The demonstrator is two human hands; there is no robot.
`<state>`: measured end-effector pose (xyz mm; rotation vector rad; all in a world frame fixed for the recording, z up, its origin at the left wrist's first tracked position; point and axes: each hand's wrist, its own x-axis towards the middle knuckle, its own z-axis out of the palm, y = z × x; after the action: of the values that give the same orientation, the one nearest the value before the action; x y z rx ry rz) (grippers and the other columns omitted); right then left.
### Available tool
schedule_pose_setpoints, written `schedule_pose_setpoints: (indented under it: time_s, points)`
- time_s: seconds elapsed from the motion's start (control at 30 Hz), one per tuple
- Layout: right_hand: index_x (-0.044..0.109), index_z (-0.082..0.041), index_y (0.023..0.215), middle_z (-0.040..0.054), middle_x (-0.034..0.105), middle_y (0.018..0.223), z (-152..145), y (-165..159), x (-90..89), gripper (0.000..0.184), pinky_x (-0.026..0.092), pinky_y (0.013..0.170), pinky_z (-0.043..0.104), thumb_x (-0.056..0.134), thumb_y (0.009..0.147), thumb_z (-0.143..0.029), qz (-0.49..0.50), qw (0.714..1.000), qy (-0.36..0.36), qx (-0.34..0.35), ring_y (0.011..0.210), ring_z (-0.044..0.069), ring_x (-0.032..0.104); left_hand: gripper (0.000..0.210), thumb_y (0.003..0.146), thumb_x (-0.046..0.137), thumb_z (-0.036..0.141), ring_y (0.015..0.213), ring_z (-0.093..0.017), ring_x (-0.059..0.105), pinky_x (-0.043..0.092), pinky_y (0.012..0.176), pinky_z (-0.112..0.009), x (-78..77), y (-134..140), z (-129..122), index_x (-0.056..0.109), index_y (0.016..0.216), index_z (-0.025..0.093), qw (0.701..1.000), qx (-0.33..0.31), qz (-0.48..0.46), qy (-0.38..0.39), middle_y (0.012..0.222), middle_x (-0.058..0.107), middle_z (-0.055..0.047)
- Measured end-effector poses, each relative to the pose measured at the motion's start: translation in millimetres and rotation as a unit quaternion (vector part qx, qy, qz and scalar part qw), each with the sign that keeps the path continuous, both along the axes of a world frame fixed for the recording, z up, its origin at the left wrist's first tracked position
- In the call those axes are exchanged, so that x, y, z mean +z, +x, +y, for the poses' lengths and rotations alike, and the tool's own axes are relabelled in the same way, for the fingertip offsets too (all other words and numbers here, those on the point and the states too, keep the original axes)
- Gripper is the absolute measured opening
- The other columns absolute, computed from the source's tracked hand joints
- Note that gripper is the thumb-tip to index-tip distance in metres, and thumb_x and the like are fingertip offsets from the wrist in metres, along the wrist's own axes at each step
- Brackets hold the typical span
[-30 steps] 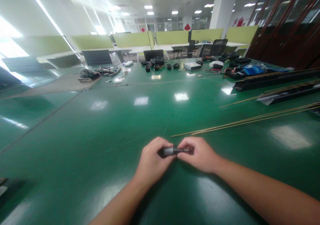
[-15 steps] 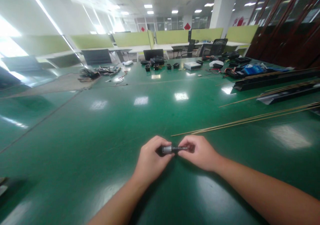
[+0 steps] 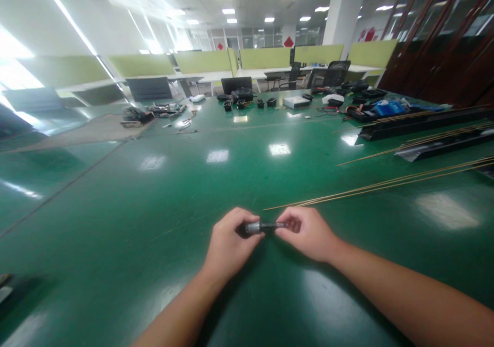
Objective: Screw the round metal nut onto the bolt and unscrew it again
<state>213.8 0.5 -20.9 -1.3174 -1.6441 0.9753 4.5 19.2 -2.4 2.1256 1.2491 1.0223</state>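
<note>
Left hand [image 3: 230, 239] holding silver-black cylinder [image 3: 253, 227], right hand [image 3: 306, 235] pinching thin shaft [image 3: 269, 225]; uneven pull could slip shaft free, rolling toward gold rods [image 3: 328, 197] at right

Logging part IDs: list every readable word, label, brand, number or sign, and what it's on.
None readable.
Held silver-and-black piece: too small and blurred to read any marking.
Red diamond, background: no characters legible.
Red wall decoration, upper right: too blurred.
White box: too small to read any label.
</note>
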Motion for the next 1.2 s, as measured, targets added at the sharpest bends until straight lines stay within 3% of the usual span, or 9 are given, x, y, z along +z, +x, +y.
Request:
schedule_pose_setpoints:
  time_s: [0.47, 0.57, 0.67, 0.77, 0.87, 1.03, 1.2]
  points:
    - [0.070, -0.014, 0.080, 0.0014, 0.064, 0.066, 3.8, 0.8, 0.7, 0.013, 0.041, 0.054, 0.023, 0.071, 0.072, -0.024, 0.023, 1.000, -0.016, -0.009, 0.057, 0.012, 0.055, 0.018, 0.069, 0.077, 0.019, 0.080, -0.016, 0.062, 0.048, 0.073, -0.027, -0.6, -2.7, 2.8, 0.067, 0.083, 0.019, 0.999, 0.023, -0.007, -0.021, 0.086, 0.067, -0.001]
    - [0.066, -0.014, 0.078, 0.0007, 0.064, 0.065, 6.0, 2.9, 0.8, 0.017, 0.041, 0.054, 0.023, 0.074, 0.071, -0.028, 0.126, 0.991, -0.043, -0.012, 0.056, 0.012, 0.055, 0.021, 0.069, 0.079, 0.026, 0.076, -0.016, 0.062, 0.047, 0.070, -0.028, 0.6, -5.3, 4.1, 0.067, 0.085, 0.019, 0.998, 0.053, -0.011, -0.041, 0.085, 0.068, -0.001]
    - [0.062, -0.015, 0.072, -0.0014, 0.059, 0.059, 10.9, 5.4, -1.5, 0.022, 0.042, 0.053, 0.023, 0.072, 0.075, -0.034, 0.277, 0.959, -0.057, -0.011, 0.051, 0.011, 0.053, 0.034, 0.068, 0.080, 0.041, 0.069, -0.016, 0.060, 0.045, 0.065, -0.028, 2.5, -8.9, 6.9, 0.068, 0.091, 0.019, 0.990, 0.121, -0.024, -0.070, 0.081, 0.068, -0.002]
    - [0.057, -0.016, 0.066, -0.0019, 0.054, 0.055, 16.3, 6.4, -5.6, 0.029, 0.038, 0.047, 0.023, 0.063, 0.082, -0.040, 0.366, 0.927, -0.073, -0.028, 0.046, 0.010, 0.049, 0.045, 0.068, 0.079, 0.051, 0.064, -0.016, 0.059, 0.045, 0.062, -0.027, 3.4, -10.0, 9.8, 0.067, 0.094, 0.016, 0.981, 0.144, -0.067, -0.112, 0.076, 0.068, -0.003]
    - [0.046, -0.019, 0.057, -0.0039, 0.043, 0.047, 19.1, 5.8, -8.2, 0.039, 0.032, 0.041, 0.024, 0.055, 0.085, -0.043, 0.409, 0.907, -0.093, -0.042, 0.039, 0.010, 0.042, 0.050, 0.069, 0.077, 0.053, 0.072, -0.018, 0.064, 0.049, 0.068, -0.028, 2.5, -8.3, 12.2, 0.066, 0.100, 0.014, 0.970, 0.109, -0.150, -0.160, 0.080, 0.069, -0.005]
    - [0.033, -0.022, 0.050, -0.0067, 0.029, 0.042, 19.1, 3.9, -7.5, 0.047, 0.025, 0.039, 0.025, 0.052, 0.087, -0.043, 0.416, 0.905, -0.076, -0.037, 0.034, 0.008, 0.034, 0.068, 0.074, 0.072, 0.055, 0.072, -0.017, 0.063, 0.048, 0.066, -0.027, -0.3, -6.8, 18.7, 0.058, 0.124, 0.011, 0.948, 0.083, -0.215, -0.217, 0.088, 0.071, -0.009]
    - [0.033, -0.021, 0.050, -0.0085, 0.026, 0.040, 17.5, 1.9, -6.3, 0.048, 0.019, 0.037, 0.024, 0.058, 0.084, -0.042, 0.411, 0.908, -0.076, -0.039, 0.032, 0.007, 0.030, 0.075, 0.071, 0.078, 0.049, 0.062, -0.011, 0.056, 0.046, 0.061, -0.024, -1.6, -8.6, 21.2, 0.055, 0.129, 0.008, 0.927, 0.103, -0.285, -0.219, 0.089, 0.071, -0.009]
